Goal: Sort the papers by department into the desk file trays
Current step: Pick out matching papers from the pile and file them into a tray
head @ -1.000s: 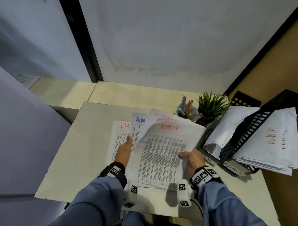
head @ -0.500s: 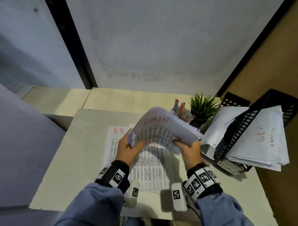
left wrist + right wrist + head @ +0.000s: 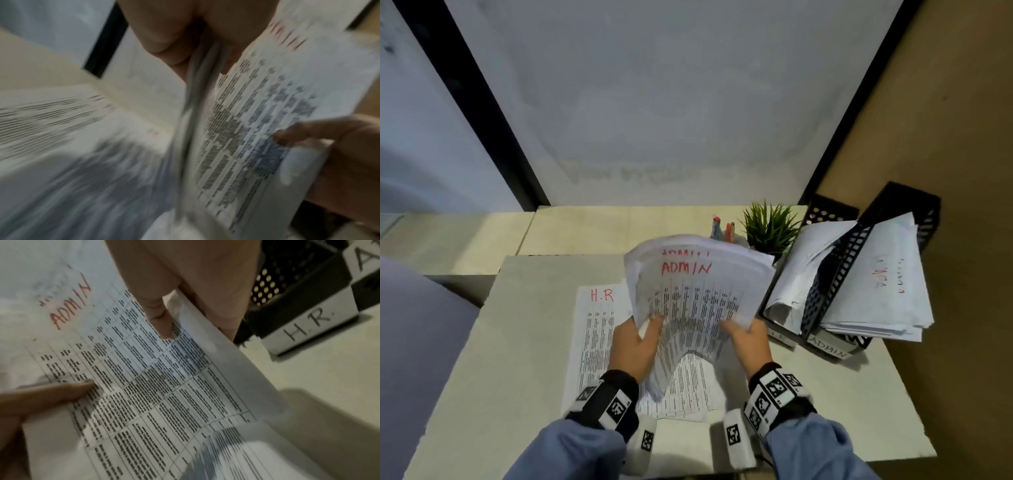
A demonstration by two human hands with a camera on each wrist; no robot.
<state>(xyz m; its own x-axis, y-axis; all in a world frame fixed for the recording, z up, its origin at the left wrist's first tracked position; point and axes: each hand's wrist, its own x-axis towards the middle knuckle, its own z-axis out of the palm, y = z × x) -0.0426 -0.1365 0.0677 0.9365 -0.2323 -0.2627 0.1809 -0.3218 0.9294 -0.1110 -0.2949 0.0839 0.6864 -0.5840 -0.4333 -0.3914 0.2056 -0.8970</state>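
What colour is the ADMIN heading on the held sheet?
Red, handwritten on the ADMIN sheet; clearest in the head view.

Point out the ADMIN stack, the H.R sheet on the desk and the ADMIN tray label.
ADMIN stack (image 3: 688,274): head view, red heading.
H.R sheet (image 3: 599,308): head view, upper left part.
ADMIN tray label (image 3: 829,346): head view, white front tag.

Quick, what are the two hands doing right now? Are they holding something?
Left hand: grips the left edge of the ADMIN paper stack, lifted off the desk.
Right hand: grips the stack's right edge, thumb on top.
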